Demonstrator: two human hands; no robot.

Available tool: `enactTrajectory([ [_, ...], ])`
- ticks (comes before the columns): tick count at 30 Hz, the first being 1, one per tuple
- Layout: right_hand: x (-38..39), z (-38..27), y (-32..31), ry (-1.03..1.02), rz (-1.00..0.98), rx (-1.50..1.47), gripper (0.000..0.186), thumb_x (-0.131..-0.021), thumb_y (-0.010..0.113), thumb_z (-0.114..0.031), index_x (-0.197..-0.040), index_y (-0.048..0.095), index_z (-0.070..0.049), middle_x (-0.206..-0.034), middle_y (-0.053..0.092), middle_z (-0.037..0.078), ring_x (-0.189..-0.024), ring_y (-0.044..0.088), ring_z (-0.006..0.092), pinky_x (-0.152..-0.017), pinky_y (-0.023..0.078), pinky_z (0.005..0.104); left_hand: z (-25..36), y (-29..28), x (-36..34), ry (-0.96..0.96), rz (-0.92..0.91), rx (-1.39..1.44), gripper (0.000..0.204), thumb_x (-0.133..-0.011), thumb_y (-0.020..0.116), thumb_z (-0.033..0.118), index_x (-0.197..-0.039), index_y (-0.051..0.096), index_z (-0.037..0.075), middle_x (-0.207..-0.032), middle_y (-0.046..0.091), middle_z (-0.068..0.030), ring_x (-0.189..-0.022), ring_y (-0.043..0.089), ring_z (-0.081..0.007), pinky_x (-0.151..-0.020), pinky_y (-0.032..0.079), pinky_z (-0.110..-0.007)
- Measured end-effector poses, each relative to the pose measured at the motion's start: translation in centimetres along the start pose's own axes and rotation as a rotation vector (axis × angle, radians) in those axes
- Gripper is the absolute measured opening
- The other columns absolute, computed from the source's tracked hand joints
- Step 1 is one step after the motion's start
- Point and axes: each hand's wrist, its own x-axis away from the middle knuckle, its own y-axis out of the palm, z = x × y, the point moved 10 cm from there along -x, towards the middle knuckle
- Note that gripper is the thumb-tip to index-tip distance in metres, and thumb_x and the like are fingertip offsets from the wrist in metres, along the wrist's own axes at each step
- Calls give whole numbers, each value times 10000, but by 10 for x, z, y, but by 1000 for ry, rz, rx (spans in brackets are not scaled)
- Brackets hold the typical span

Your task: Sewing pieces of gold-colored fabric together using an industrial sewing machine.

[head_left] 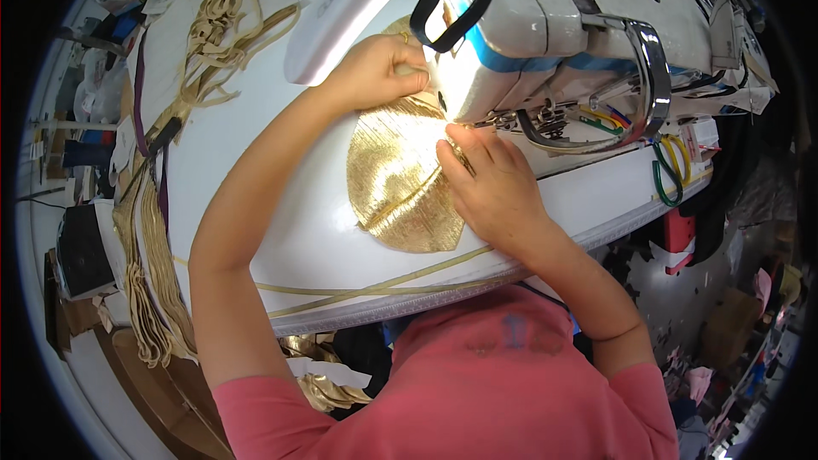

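A piece of shiny gold fabric (388, 170) with a rounded lower edge and a seam or fold down it lies on the white sewing table (298, 179). Its upper part runs in by the needle area of a white sewing machine (528, 34). My left hand (379, 72) is closed on the fabric's far part, thumb and fingers pinched together left of the machine head. Close in front of the needle area, my right hand (496, 183) grips the fabric's right edge with bent fingers. Glare hides the needle, and the machine head covers the cloth's far end.
Long gold strips (217, 34) hang over the table's left side. A translucent white plastic piece (341, 17) lies beyond my left hand. Thin yellowish tapes (375, 288) cross near the front edge. A chrome bar (652, 77) curves out from the machine, and green and yellow loops (669, 170) hang at right.
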Motion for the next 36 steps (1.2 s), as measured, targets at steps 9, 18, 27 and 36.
enactTrajectory([
  [9,5,5,-1,3,82,-34,476,-794,705,-111,-1247,603,-5,-1320,580,133,-1224,542,305,-995,458,411,82,-30,32,448,295,-459,178,-779,818,177,-891,699,107,-940,653,-22,-925,621,-231,-781,461,-380],
  [18,8,-1,-12,-6,151,-94,455,-830,719,-151,-1252,614,-16,-1246,607,131,-1207,561,302,-1021,446,448,120,-8,45,604,177,-537,124,-767,757,155,-806,651,103,-935,657,-6,-945,628,-191,-866,460,-374],
  [27,-3,22,-19,77,319,-177,396,-782,751,-104,-1166,667,-58,-1008,668,64,-951,655,241,-822,523,377,104,34,67,-426,-150,196,191,-957,612,173,-895,701,16,-731,667,-107,-670,640,-270,-710,508,-391],
  [36,-6,8,-24,16,351,-76,295,-694,721,-23,-987,722,-55,-887,672,39,-865,674,219,-707,549,318,61,-42,8,16,57,14,258,-861,693,182,-1008,685,-29,-1077,676,-203,-918,600,-394,-872,470,-440],
])
